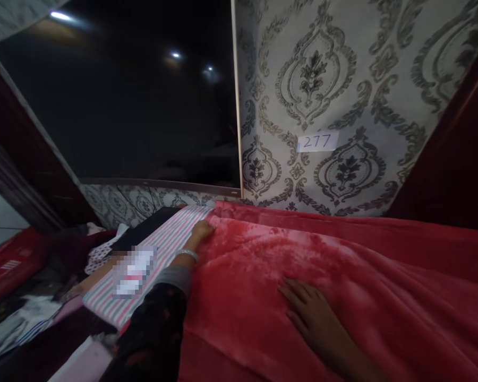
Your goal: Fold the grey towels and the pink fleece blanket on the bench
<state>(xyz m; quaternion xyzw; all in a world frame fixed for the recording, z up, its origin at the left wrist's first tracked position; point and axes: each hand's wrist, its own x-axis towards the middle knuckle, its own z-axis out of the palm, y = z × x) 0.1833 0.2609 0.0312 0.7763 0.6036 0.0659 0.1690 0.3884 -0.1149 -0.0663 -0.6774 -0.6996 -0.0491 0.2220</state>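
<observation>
A plush red blanket (pixel 247 270) lies spread over a raised surface in front of me, with soft folds running to the right. At its far left edge my left hand (pixel 202 231) is closed on the blanket's border, arm stretched forward. My right hand (pixel 306 305) rests flat on the blanket's middle, its fingers extended and slightly spread. Under the blanket's left side, a striped pink, grey and white cloth (pixel 163 244) shows. A blurred-out patch (pixel 134 271) covers whatever lies on that cloth.
A large dark television (pixel 123 101) hangs on the patterned wall (pixel 314 69), which bears a paper label reading 277 (pixel 317 141). Piled clothes (pixel 32 318) and a red bag (pixel 11 262) lie to the left. A dark panel (pixel 458 143) stands at the right.
</observation>
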